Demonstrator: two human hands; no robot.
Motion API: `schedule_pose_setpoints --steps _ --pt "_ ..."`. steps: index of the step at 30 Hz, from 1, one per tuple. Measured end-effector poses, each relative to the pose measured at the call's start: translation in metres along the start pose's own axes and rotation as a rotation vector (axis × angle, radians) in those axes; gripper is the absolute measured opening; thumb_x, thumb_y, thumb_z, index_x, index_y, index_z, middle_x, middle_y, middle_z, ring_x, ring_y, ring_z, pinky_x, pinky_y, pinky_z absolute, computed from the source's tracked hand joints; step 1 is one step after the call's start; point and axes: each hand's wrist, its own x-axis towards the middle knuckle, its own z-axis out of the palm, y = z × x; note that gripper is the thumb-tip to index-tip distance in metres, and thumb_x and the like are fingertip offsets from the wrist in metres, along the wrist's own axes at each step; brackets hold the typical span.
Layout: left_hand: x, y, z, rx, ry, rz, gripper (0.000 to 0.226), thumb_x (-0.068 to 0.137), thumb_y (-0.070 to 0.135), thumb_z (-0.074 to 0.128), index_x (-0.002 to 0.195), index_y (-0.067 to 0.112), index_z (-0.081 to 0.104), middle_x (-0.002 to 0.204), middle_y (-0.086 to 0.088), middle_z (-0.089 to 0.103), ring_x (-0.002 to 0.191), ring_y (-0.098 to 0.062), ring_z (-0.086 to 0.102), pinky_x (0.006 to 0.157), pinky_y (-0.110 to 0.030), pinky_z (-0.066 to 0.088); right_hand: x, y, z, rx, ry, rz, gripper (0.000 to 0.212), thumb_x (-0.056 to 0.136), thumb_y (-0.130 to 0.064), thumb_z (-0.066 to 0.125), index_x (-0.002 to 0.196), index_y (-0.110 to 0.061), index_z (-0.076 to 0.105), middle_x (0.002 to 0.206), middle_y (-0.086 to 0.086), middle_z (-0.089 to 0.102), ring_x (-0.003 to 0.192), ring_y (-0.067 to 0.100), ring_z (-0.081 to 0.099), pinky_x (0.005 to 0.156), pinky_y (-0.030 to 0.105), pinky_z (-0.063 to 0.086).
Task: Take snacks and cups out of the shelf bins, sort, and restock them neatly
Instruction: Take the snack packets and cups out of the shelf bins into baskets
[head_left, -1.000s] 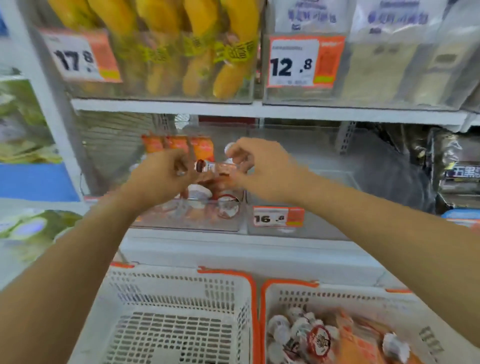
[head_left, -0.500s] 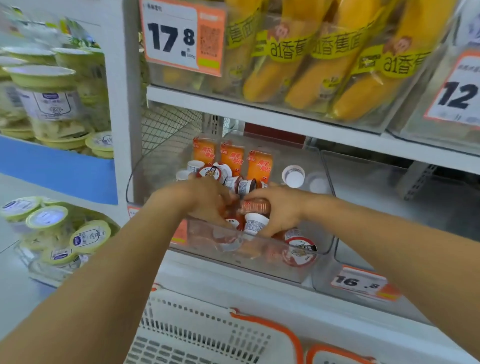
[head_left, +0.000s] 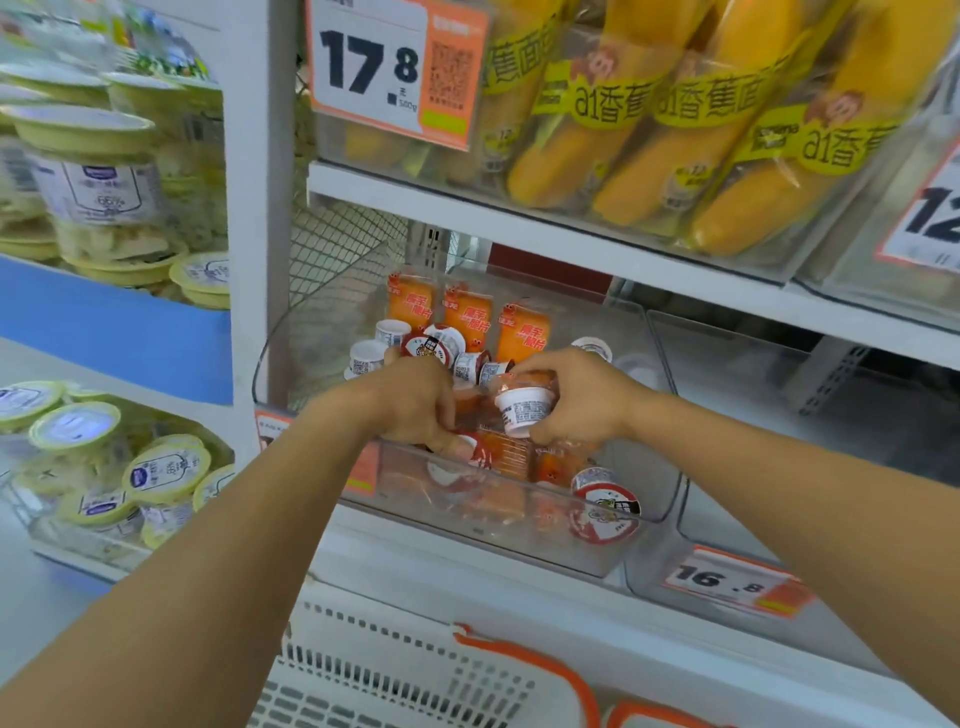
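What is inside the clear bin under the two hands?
The clear bin holds small white cups, red-lidded cups and orange snack packs. The hands cover its middle.

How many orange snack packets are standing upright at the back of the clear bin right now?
3, in a row along the back of the clear bin: left, middle, right. The hands may hide others further forward.

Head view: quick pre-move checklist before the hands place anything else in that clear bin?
1. Right hand grips small white cup: ok.
2. Left hand contents: cannot tell, fingers buried among the cups.
3. Orange snack packs upright at the back: ok.
4. Front cups neat: not ok, red-lidded cup lies on its side against the clear bin front.
5. Free space, right rear of the bin: ok.
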Motion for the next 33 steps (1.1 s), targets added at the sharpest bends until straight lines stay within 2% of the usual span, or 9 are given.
schedule_pose_setpoints --steps 4,8,11,14,17,23,26,29,33 --pt "-0.005 -0.010 -0.006 -0.093 0.193 -0.021 0.030 0.076 0.038 0.085 0.063 0.025 0.061 0.075 0.006 0.063 0.076 -0.014 0.059 0.064 -0.023 0.039 -0.017 0.003 -0.002 0.059 0.108 -0.006 0.072 0.066 -0.017 0.092 0.130 -0.026 0.060 0.117 -0.004 0.067 0.098 0.013 0.067 0.083 0.029 0.059" --pt "-0.012 -0.014 -0.008 -0.239 0.485 -0.063 0.034 0.073 0.021 0.088 0.067 0.019 0.055 0.072 0.002 0.063 0.069 -0.014 0.059 0.057 -0.024 0.039 -0.037 -0.001 -0.010 0.217 0.244 0.007 0.074 0.068 -0.024 0.091 0.133 -0.024 0.056 0.116 -0.005 0.066 0.094 0.010 0.068 0.079 0.022 0.057" --pt "-0.019 -0.010 -0.012 -0.292 0.549 -0.059 0.036 0.073 0.023 0.088 0.068 0.019 0.053 0.072 0.001 0.064 0.066 -0.015 0.057 0.058 -0.027 0.039 -0.055 -0.011 -0.016 0.330 0.358 0.004 0.062 0.067 -0.020 0.089 0.121 -0.027 0.058 0.099 -0.018 0.067 0.081 0.000 0.068 0.069 0.016 0.055" --pt "-0.036 0.005 -0.024 -0.346 0.570 -0.003 0.035 0.076 0.027 0.085 0.071 0.017 0.053 0.070 0.001 0.061 0.065 -0.014 0.054 0.058 -0.028 0.038 -0.077 -0.017 -0.021 0.425 0.433 0.028 0.057 0.065 -0.020 0.091 0.113 -0.025 0.061 0.097 -0.014 0.069 0.082 0.007 0.071 0.075 0.034 0.061" --pt "-0.062 0.030 -0.034 -0.346 0.574 0.074 0.032 0.081 0.031 0.081 0.078 0.014 0.054 0.070 0.001 0.058 0.066 -0.014 0.052 0.058 -0.029 0.040 -0.112 -0.021 -0.023 0.528 0.481 0.021 0.054 0.064 -0.024 0.092 0.108 -0.031 0.062 0.093 -0.011 0.073 0.079 0.011 0.073 0.070 0.041 0.063" --pt "-0.112 0.100 -0.031 -0.205 0.498 0.219 0.039 0.080 0.057 0.067 0.081 0.022 0.052 0.074 0.002 0.065 0.069 -0.014 0.061 0.065 -0.040 0.052 -0.221 -0.007 -0.047 0.616 0.556 0.040 0.056 0.066 -0.034 0.088 0.111 -0.040 0.055 0.091 -0.020 0.072 0.079 0.006 0.072 0.063 0.023 0.059" --pt "-0.126 0.144 -0.007 -0.219 0.374 0.250 0.044 0.078 0.065 0.060 0.082 0.022 0.052 0.073 0.002 0.065 0.068 -0.012 0.060 0.063 -0.036 0.050 -0.285 0.019 -0.054 0.590 0.424 0.142 0.062 0.061 -0.044 0.083 0.116 -0.036 0.055 0.090 -0.010 0.075 0.071 0.016 0.074 0.060 0.030 0.060" --pt "-0.125 0.185 0.037 -0.263 0.184 0.294 0.046 0.077 0.067 0.056 0.083 0.021 0.053 0.070 0.001 0.063 0.062 -0.008 0.058 0.057 -0.025 0.046 -0.338 0.058 -0.046 0.579 0.286 0.298 0.045 0.072 -0.032 0.084 0.109 -0.030 0.059 0.080 -0.003 0.076 0.063 0.020 0.073 0.059 0.030 0.059" --pt "-0.109 0.229 0.136 -0.375 -0.108 0.297 0.039 0.083 0.057 0.062 0.079 0.019 0.052 0.065 0.004 0.060 0.056 -0.001 0.054 0.054 -0.018 0.039 -0.390 0.133 -0.011 0.674 0.146 0.601 0.044 0.071 -0.034 0.086 0.108 -0.026 0.064 0.097 0.011 0.076 0.069 0.033 0.074 0.075 0.051 0.060"
